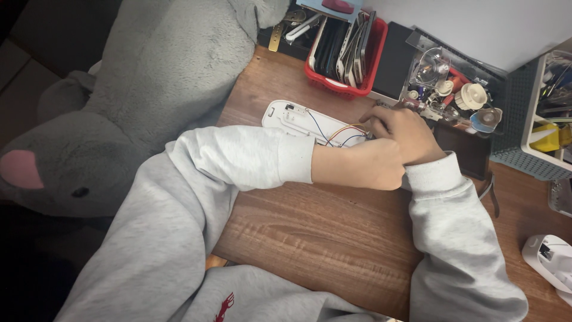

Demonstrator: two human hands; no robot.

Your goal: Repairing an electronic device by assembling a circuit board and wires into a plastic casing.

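A white plastic casing [292, 117] lies open on the wooden desk [322, 232], with blue, orange and yellow wires [339, 132] running out of its right end. My right hand [405, 132] rests on that right end with its fingers curled down over the wires. My left hand [357, 164] reaches across from the left in a grey sleeve and lies against the right wrist. The left fingers are tucked under the right hand and hidden. The casing's right end is covered by both hands.
A big grey plush toy [149, 89] fills the left side. At the back stand a red basket [374, 59] of flat devices, a clear tray [453, 83] of small parts and a teal basket [515, 131]. A white gadget [551, 256] lies at the right edge.
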